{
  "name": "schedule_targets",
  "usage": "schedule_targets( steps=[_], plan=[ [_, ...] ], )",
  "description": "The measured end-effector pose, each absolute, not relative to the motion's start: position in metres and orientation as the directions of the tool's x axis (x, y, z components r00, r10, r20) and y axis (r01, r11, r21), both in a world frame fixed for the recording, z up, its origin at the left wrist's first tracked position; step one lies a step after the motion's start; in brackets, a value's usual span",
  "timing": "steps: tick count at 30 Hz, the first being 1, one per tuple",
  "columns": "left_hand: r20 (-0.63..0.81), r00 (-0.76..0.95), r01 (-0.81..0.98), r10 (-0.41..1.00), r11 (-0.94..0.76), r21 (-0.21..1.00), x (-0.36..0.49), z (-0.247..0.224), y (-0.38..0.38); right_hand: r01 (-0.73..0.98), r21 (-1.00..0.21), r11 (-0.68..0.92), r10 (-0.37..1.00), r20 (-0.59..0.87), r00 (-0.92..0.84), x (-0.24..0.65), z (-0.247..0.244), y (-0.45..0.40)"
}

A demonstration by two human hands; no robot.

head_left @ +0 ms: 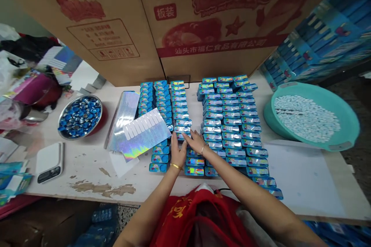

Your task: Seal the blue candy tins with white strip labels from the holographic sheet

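Both hands are at the near end of a column of small blue boxes with shiny tops. My left hand (177, 153) lies along the left side of a blue box (182, 129), with its fingers stretched out and thumb apart. From the right, my right hand (197, 143) reaches to the same box's near right corner, fingers extended and spread. Both touch the box around its edges; neither is wrapped round it. Left of my hands, a shiny rainbow sticker sheet (149, 139) with a row of white label-shaped gaps lies across other boxes.
More rows of blue boxes (231, 135) stand to the right. A steel bowl (100, 117) of blue caps and a white scale (50, 160) are left. A teal basin (348, 123) of white pieces is right. Large cartons (116, 67) stand behind.
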State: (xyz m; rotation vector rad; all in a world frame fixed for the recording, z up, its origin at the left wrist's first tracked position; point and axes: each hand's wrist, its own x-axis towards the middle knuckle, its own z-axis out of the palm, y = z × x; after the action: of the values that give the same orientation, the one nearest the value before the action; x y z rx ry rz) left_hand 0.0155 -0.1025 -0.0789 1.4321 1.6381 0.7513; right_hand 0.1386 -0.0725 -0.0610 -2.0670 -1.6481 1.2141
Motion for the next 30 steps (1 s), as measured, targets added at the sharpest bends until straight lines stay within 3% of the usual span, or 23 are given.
schedule_targets(
  steps=[3,9,15,19,22,27,30],
  plan=[
    [-0.221,-0.093,0.441,0.971,0.239,0.865,0.019,-0.082,-0.093,0.747,-0.606,-0.274,0.910,-0.414,-0.003,0.148,-0.050,-0.065],
    [-0.387,-0.048,0.275,0.921,0.384,0.881,0.010,-0.077,-0.060,0.865,-0.499,-0.056,0.994,0.052,0.094,0.164,-0.035,0.015],
    [-0.416,-0.032,0.249,0.909,0.410,0.877,0.003,-0.080,-0.050,0.918,-0.387,0.085,0.996,0.000,-0.092,0.138,-0.063,0.126],
    [-0.454,0.001,0.208,0.891,0.444,0.872,0.007,-0.080,-0.050,0.923,-0.352,0.156,0.988,0.040,-0.151,0.124,-0.081,0.170],
    [-0.462,0.030,0.153,0.886,0.453,0.879,0.015,-0.080,-0.046,0.931,-0.332,0.148,0.988,0.007,-0.154,0.125,-0.086,0.184],
    [-0.522,0.119,-0.100,0.844,0.533,0.840,0.030,-0.084,-0.035,0.937,-0.322,0.135,0.989,-0.007,-0.145,0.131,-0.084,0.179],
    [-0.538,0.150,-0.117,0.830,0.555,0.824,0.033,-0.085,-0.031,0.937,-0.320,0.140,0.989,-0.006,-0.150,0.136,-0.082,0.174]
  ],
)
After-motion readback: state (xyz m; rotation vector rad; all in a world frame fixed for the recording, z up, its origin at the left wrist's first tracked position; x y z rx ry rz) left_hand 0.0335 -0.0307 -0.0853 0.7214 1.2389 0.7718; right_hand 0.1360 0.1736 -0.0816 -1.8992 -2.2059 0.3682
